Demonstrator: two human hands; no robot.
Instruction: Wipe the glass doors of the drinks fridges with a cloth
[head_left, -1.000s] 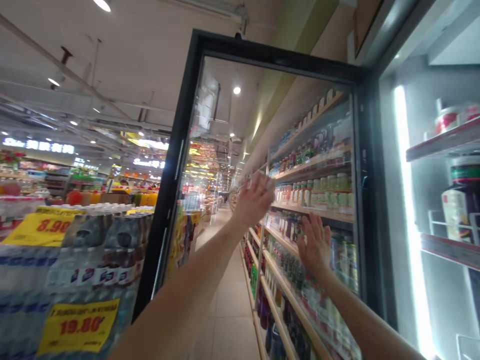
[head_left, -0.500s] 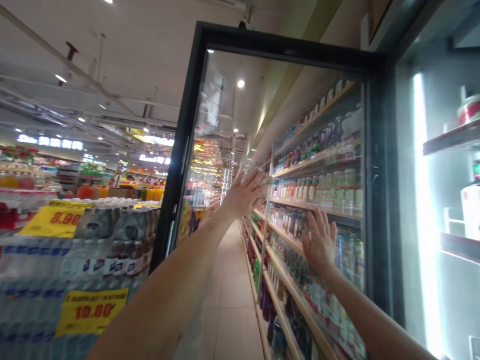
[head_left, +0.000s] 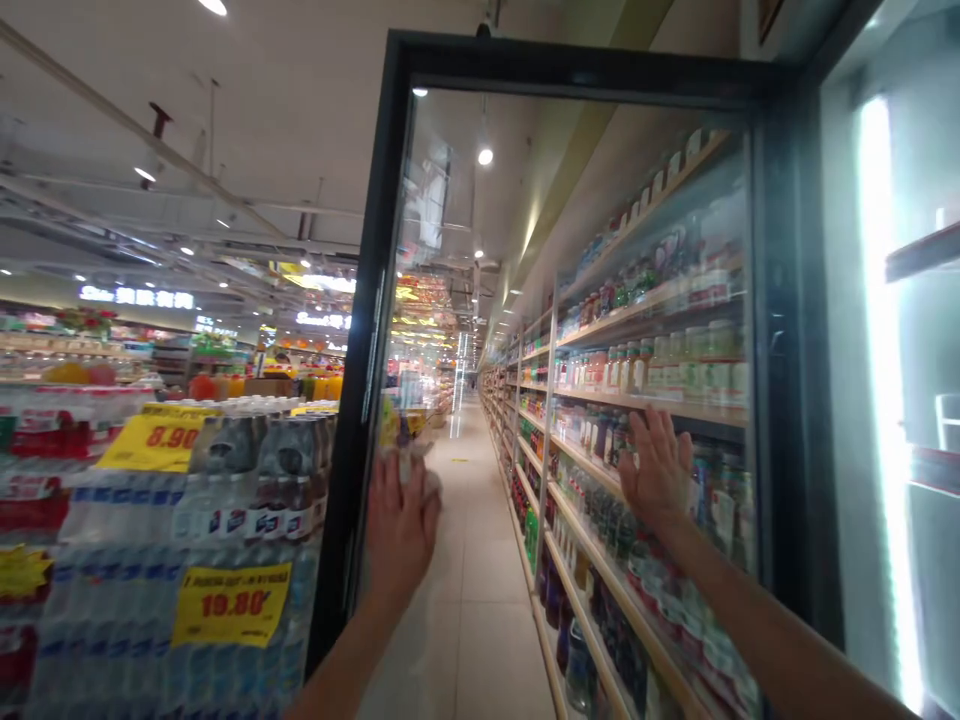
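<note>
An open fridge door with a black frame and a glass pane stands in front of me. My left hand presses against the lower left of the glass, close to the frame, with a pale cloth showing past its fingers. Further right and a little higher, my right hand lies flat on the glass with its fingers spread, holding nothing.
Stacked packs of bottled water with yellow price signs stand at the left. Through the glass I see a tiled aisle and long drink shelves. The lit fridge interior with shelves is at the right.
My left hand has slid down and to the left across the glass, from its upper middle to near the frame. My right hand stays flat in about the same spot.
</note>
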